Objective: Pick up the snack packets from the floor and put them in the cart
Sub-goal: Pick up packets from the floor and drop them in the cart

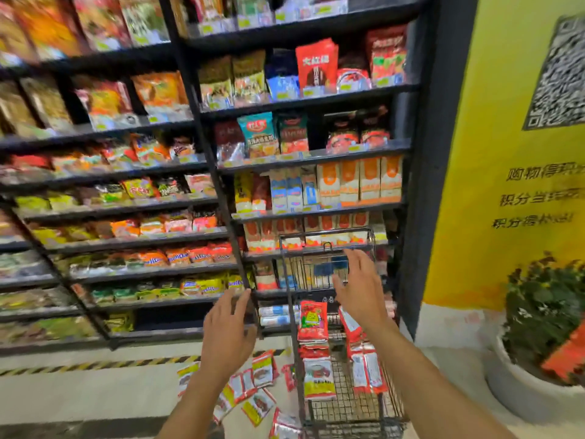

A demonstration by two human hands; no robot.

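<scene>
Foil snack packets (262,370), glossy and crinkled in red and yellow, lie scattered flat on the pale, smooth floor (95,394), just left of a black wire-mesh cart (345,403). Inside the cart, stacked packets (313,321) of the same kind lean upright against its left side, and more lie along the right side. A yellow-and-black striped tape line (95,365) runs across the floor in front of tall black metal shelves (304,99) crowded with bagged and boxed goods. To the right stand a yellow wall (506,160) with a printed code panel (557,74) and a leafy plant (544,312) in a rounded white pot (519,394).

Both bare forearms reach forward and up. The left hand (226,331) hangs above the floor packets, in front of a shelf upright. The right hand (359,286) is raised in front of the cart's upper basket. On both hands the fingers (356,259) are spread and relaxed, holding nothing.
</scene>
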